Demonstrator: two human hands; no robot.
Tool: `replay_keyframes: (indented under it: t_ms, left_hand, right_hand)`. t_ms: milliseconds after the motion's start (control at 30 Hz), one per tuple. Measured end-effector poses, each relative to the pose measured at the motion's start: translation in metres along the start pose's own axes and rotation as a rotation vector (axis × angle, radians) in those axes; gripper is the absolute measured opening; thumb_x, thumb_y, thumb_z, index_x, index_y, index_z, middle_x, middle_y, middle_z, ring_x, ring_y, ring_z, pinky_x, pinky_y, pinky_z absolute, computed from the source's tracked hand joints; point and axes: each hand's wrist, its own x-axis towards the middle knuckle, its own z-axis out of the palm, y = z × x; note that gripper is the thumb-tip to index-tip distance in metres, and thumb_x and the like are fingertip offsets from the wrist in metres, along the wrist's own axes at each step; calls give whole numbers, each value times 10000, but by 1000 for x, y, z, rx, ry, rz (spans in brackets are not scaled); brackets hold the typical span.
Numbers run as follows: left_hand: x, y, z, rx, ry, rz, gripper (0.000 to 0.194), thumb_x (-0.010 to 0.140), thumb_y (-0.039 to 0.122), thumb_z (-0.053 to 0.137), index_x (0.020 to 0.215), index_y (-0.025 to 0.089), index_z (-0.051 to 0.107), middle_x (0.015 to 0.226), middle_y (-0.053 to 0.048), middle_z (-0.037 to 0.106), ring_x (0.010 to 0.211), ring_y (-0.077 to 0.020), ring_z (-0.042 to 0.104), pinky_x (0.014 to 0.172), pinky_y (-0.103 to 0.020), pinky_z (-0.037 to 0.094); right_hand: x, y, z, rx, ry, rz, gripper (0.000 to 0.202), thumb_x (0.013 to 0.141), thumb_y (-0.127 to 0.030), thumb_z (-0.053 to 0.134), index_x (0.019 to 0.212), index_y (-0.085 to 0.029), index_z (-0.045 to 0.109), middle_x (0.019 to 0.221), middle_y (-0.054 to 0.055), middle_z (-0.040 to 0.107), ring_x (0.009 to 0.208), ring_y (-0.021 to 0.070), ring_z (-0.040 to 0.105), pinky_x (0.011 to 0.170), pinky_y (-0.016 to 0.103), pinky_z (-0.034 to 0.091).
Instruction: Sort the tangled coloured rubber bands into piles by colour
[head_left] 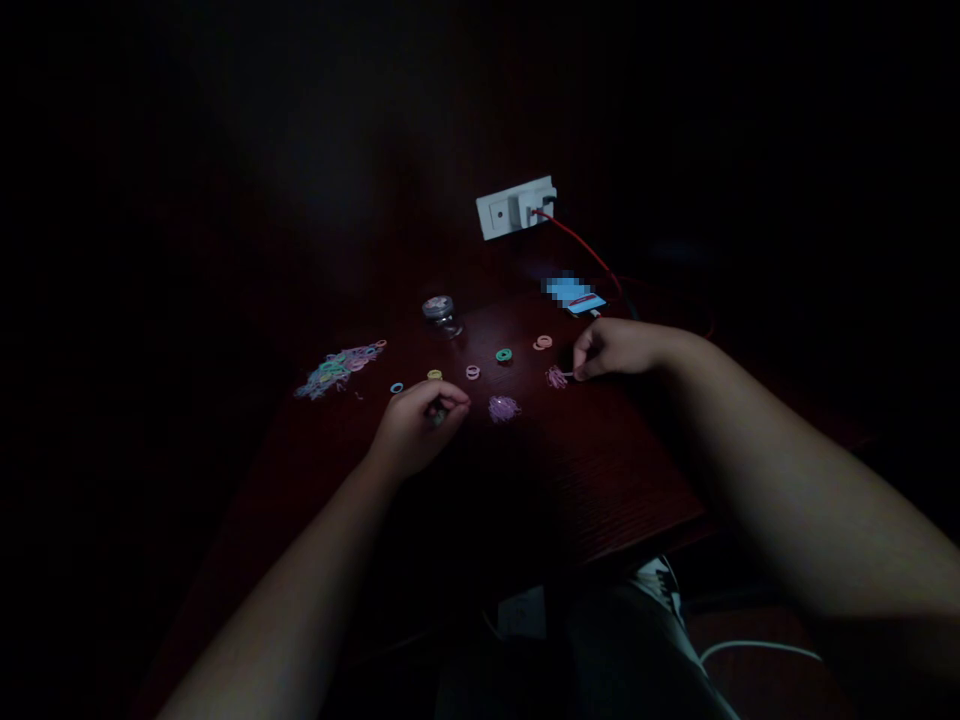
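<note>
My left hand [420,425] is closed in a pinch above the dark table, left of a small heap of purple elastic bands [504,408]. A greenish bit shows under its curled fingers, too dim to name. My right hand [619,347] pinches thumb and forefinger on a thin pinkish elastic band at the edge of a pink-purple bunch [556,377]. Between and behind the hands lie small ring-shaped hair ties: blue [397,388], yellow [435,375], pink [472,372], green [504,355] and salmon [543,342]. A mixed, tangled pile of bands [337,370] lies at the left.
A small clear jar with a lid [439,308] stands behind the rings. A phone with a lit blue screen [576,294] lies at the back right. A red cable [581,240] runs from a white wall socket [499,212]. The table's front edge [637,545] is near my legs.
</note>
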Motion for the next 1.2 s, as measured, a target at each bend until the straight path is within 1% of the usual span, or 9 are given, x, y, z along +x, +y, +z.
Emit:
replay_keyframes:
  t_ms: [267, 533, 600, 700, 800, 900, 1000, 1100, 1200]
  left_hand:
    - [0, 3, -2, 1, 18, -26, 89, 809, 248, 631, 857, 179, 660, 807, -27, 687, 621, -91, 550, 577, -209, 435]
    - [-2, 1, -4, 27, 28, -29, 94, 803, 266, 633, 842, 187, 665, 801, -22, 688, 610, -93, 543, 568, -215, 429]
    - [-1, 1, -3, 28, 19, -20, 98, 808, 269, 625, 837, 184, 664, 797, -23, 685, 609, -93, 547, 559, -212, 428]
    - [0, 6, -2, 17, -8, 17, 130, 794, 291, 648, 865, 184, 667, 779, -25, 678, 638, -104, 575, 576, -214, 448]
    - [0, 16, 0, -5, -76, 91, 238, 752, 339, 707, 939, 196, 669, 837, -33, 696, 701, -126, 611, 635, -240, 483]
    - [0, 25, 3, -24, -117, 134, 293, 748, 373, 714, 988, 211, 670, 874, -34, 710, 711, -131, 625, 657, -253, 496]
    - [0, 27, 7, -31, -88, 91, 226, 783, 376, 678, 934, 207, 682, 759, -14, 695, 638, -115, 609, 613, -236, 484]
    - [1, 25, 10, -37, -44, 23, 170, 802, 349, 655, 872, 196, 681, 689, 0, 667, 595, -102, 585, 571, -217, 463]
    - [3, 22, 12, -50, -43, -15, 134, 807, 314, 641, 843, 193, 682, 687, 1, 667, 595, -100, 584, 559, -211, 457]
  right_hand:
    - [5, 5, 3, -6, -55, 6, 194, 653, -347, 715, 745, -177, 730, 701, 21, 689, 656, 157, 584, 629, 279, 419]
    - [3, 8, 2, 57, -63, 38, 226, 626, -382, 739, 723, -178, 720, 671, 6, 664, 626, 140, 560, 613, 270, 405]
    - [2, 3, 3, 111, -69, -10, 218, 642, -374, 733, 710, -168, 707, 666, 5, 653, 610, 128, 546, 601, 264, 397]
    - [3, -17, 15, 252, -61, -191, 227, 688, -372, 709, 712, -150, 676, 644, -6, 619, 572, 97, 510, 578, 246, 376]
    - [5, -44, 38, 351, -25, -376, 249, 752, -389, 667, 763, -140, 660, 520, -58, 500, 480, 60, 399, 527, 220, 322]
    - [8, -65, 62, 328, 29, -484, 243, 794, -378, 627, 796, -137, 656, 495, -83, 401, 454, 51, 321, 472, 200, 248]
    - [8, -75, 74, 287, 59, -517, 226, 801, -355, 612, 743, -138, 639, 516, -77, 379, 471, 56, 317, 462, 200, 238]
    - [8, -75, 75, 223, 82, -516, 199, 796, -325, 605, 729, -141, 641, 525, -67, 401, 482, 63, 343, 470, 204, 257]
    - [9, -73, 73, 191, 94, -526, 203, 799, -327, 599, 721, -145, 641, 531, -62, 416, 483, 66, 345, 474, 206, 260]
